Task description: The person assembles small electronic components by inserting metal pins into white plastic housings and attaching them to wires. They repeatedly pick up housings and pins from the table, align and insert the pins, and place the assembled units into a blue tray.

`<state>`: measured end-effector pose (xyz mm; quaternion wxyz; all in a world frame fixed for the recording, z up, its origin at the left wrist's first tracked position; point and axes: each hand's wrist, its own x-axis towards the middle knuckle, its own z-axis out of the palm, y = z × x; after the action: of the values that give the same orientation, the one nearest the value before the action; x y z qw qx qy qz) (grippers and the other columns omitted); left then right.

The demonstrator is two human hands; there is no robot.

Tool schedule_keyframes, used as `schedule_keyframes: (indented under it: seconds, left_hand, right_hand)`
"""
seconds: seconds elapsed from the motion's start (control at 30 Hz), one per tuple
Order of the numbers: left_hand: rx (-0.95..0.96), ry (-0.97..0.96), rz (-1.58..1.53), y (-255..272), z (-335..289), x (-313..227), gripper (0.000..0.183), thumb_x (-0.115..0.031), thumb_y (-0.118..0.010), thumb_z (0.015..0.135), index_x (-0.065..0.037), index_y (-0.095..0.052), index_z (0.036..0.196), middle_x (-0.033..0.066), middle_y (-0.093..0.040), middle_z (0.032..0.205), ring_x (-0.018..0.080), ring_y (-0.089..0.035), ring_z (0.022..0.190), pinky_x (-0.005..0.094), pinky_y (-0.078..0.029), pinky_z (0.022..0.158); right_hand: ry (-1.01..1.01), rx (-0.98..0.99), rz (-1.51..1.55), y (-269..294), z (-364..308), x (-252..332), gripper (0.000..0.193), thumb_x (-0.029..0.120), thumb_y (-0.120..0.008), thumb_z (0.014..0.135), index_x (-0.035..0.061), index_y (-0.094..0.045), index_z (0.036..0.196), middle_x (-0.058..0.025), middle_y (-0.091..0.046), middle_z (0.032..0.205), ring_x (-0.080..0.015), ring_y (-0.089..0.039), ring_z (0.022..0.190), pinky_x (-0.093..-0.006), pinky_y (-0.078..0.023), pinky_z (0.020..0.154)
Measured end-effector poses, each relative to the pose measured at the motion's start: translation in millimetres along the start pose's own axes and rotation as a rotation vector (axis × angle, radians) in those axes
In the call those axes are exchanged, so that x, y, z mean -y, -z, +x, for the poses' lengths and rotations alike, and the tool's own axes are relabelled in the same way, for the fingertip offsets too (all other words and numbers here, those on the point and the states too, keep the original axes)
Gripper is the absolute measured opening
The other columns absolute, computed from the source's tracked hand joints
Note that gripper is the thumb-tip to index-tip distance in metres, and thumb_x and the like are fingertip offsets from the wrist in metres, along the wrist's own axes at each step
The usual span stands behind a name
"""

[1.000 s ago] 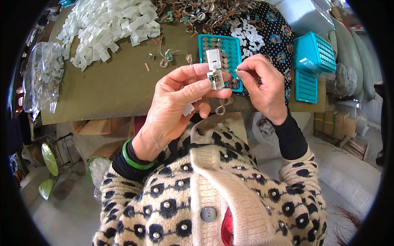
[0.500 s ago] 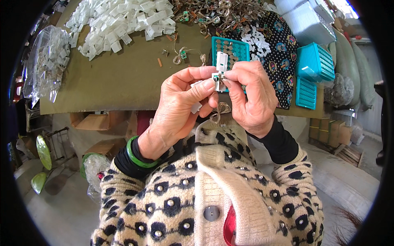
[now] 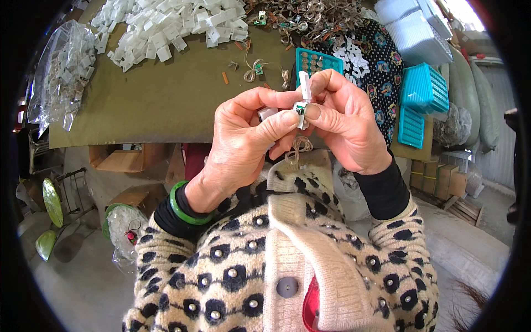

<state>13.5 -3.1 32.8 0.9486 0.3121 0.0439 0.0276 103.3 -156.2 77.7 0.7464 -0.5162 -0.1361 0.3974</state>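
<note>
My left hand (image 3: 240, 133) and my right hand (image 3: 348, 122) pinch a small white plastic case (image 3: 305, 87) between thumbs and fingers, above the table's near edge. Its lid stands up edge-on, and a bit of green circuit board (image 3: 300, 109) shows inside the lower half. A coiled beige wire (image 3: 300, 146) hangs below the fingers and seems to run from the case. Another white plastic piece (image 3: 267, 113) is tucked in the curled fingers of my left hand. The right fingertips behind the case are partly hidden.
Heaped white cases (image 3: 177, 25) lie at the far left, beside a clear bag of parts (image 3: 66, 72). Tangled wired boards (image 3: 310, 19) are piled at the back. A teal tray of round metal cells (image 3: 303, 55) sits beyond my hands; stacked teal trays (image 3: 423, 88) stand right.
The case has turned from face-on to edge-on. My right hand has shifted its grip, its thumb now pressing on the case's side. The view has shifted slightly.
</note>
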Motion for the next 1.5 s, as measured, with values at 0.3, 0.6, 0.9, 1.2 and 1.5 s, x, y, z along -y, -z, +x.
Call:
schedule_keyframes:
  seconds: [0.3,0.6,0.9,1.2,1.5]
  left_hand:
    - [-0.009,0.017,-0.046,11.0,0.2,-1.5,0.019,-0.002,-0.068,0.09,0.001,-0.065,0.109,0.0121,-0.069,0.086,0.01,-0.056,0.058,0.0202,-0.04,0.045]
    - [-0.088,0.09,-0.06,9.3,2.5,-5.5,0.021,-0.009,-0.067,0.091,-0.002,-0.064,0.11,0.0141,-0.07,0.099,0.0192,-0.07,0.08,0.0196,-0.043,0.047]
    - [-0.096,-0.03,0.002,10.1,2.0,2.4,0.017,-0.004,-0.068,0.09,0.0,-0.065,0.107,0.0072,-0.068,0.094,0.0064,-0.057,0.067,0.0199,-0.046,0.05]
    - [-0.047,0.088,-0.193,13.3,4.9,0.3,0.016,-0.014,-0.067,0.092,-0.005,-0.062,0.103,0.0041,-0.066,0.091,0.0106,-0.063,0.072,0.0235,-0.053,0.058]
    - [-0.015,0.161,-0.312,17.0,0.6,14.7,0.017,-0.02,-0.071,0.09,-0.01,-0.057,0.088,-0.0024,-0.063,0.086,0.0072,-0.063,0.076,0.023,-0.055,0.066]
  right_hand:
    - [0.14,-0.043,-0.168,-10.1,8.0,-8.1,0.042,0.003,-0.065,0.092,-0.0024,-0.049,0.131,-0.0083,-0.062,0.112,-0.0122,-0.06,0.102,-0.0262,-0.051,0.088]
    - [0.526,-0.302,-0.635,-11.4,14.1,-23.1,0.019,0.002,-0.066,0.091,-0.0026,-0.066,0.11,-0.0081,-0.07,0.092,-0.0112,-0.066,0.08,-0.0225,-0.054,0.072]
    - [0.893,-0.238,-0.879,-9.8,28.3,-28.2,0.018,-0.012,-0.063,0.082,0.0,-0.065,0.096,-0.0122,-0.069,0.087,-0.0198,-0.068,0.075,-0.0276,-0.054,0.066]
    - [0.914,-0.022,-0.992,-6.7,21.4,-33.4,0.034,0.001,-0.068,0.083,0.0005,-0.063,0.117,-0.0111,-0.058,0.102,-0.0244,-0.054,0.09,-0.0325,-0.046,0.076]
    - [1.167,-0.132,-1.093,-6.5,32.6,-55.1,0.024,0.007,-0.068,0.085,-0.0045,-0.062,0.105,-0.0119,-0.053,0.084,-0.0267,-0.055,0.07,-0.0362,-0.046,0.06]
